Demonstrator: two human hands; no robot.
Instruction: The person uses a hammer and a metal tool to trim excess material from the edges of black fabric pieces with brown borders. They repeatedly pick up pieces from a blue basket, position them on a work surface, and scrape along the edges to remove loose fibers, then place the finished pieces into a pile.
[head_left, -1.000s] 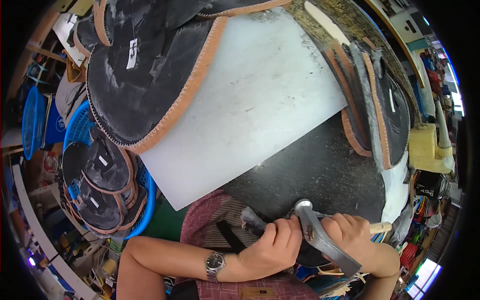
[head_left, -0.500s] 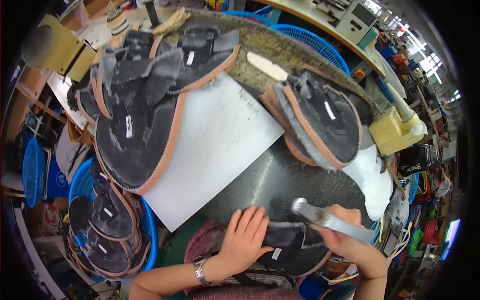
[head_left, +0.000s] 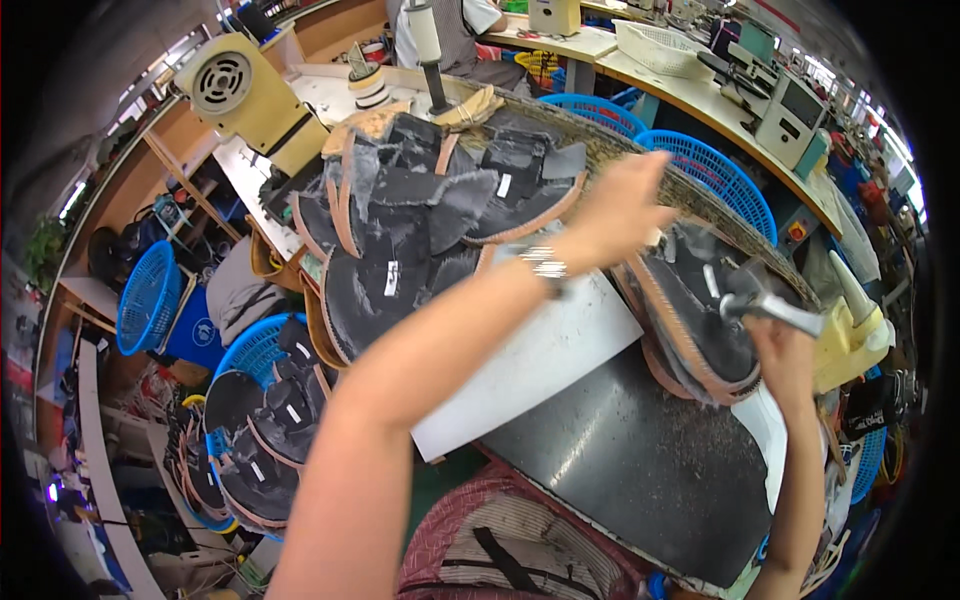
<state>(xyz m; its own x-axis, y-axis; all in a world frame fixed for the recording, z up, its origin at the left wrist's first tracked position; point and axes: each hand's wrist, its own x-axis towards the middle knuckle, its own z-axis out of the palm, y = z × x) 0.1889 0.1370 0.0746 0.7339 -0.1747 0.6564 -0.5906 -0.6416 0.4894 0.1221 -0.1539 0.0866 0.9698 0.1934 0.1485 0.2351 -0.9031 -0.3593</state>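
Observation:
My left hand (head_left: 622,208) is stretched far forward over the bench's far side, blurred, with finger and thumb apart. Just under it shows the end of a pale, flat stick (head_left: 655,238); the rest is hidden by the hand. My right hand (head_left: 783,355) grips a metal hammer (head_left: 775,310), its round face pointing left. The hammer is above the right edge of a stack of black shoe uppers (head_left: 690,310) with stitched tan rims. A larger heap of similar uppers (head_left: 385,270) lies left of my left forearm, partly covering a white sheet (head_left: 520,370).
The dark, shiny work slab (head_left: 630,440) lies nearest me. A yellow block with a horn-shaped post (head_left: 850,340) stands at right. Blue baskets stand beyond the bench (head_left: 720,185) and at left (head_left: 265,350), the left one holding more uppers. A person (head_left: 450,40) sits at the back.
My left hand has left the black upper at my lap and reached far forward. That upper is gone from my lap. My right hand has moved forward with the hammer. The view has shifted.

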